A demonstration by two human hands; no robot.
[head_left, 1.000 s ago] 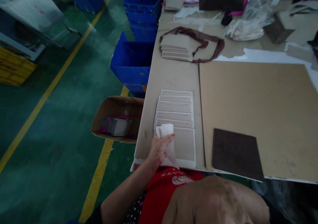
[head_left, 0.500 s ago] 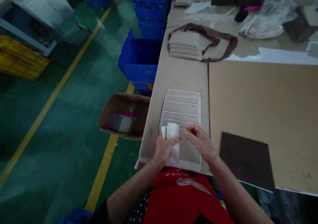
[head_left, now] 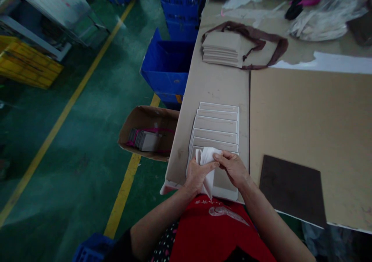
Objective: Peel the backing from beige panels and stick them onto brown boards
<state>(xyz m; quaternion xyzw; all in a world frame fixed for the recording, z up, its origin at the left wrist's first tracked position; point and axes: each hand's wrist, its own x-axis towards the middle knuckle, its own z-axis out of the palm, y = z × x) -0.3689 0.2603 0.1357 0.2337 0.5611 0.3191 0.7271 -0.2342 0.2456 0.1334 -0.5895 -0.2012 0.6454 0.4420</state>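
Note:
My left hand is closed round a folded white cloth or paper sheet, its thumb pressed across the front. At the sheet's upper right edge, the fingers of my right hand pinch a corner. Under both hands lies a row of overlapping grey-beige panels with white edges, fanned out along the table's left side. The nearest panel is partly covered by the hands and the white sheet. Whether the sheet is cloth or paper I cannot tell.
A dark brown square board lies right of my right arm. Farther back, a brown strap loops beside a stack of beige panels. Left of the table stand a cardboard box and blue bins.
My right hand has moved left to the white sheet and taken hold of its edge. The sheet's top now spreads rightward. The whole view has shifted slightly.

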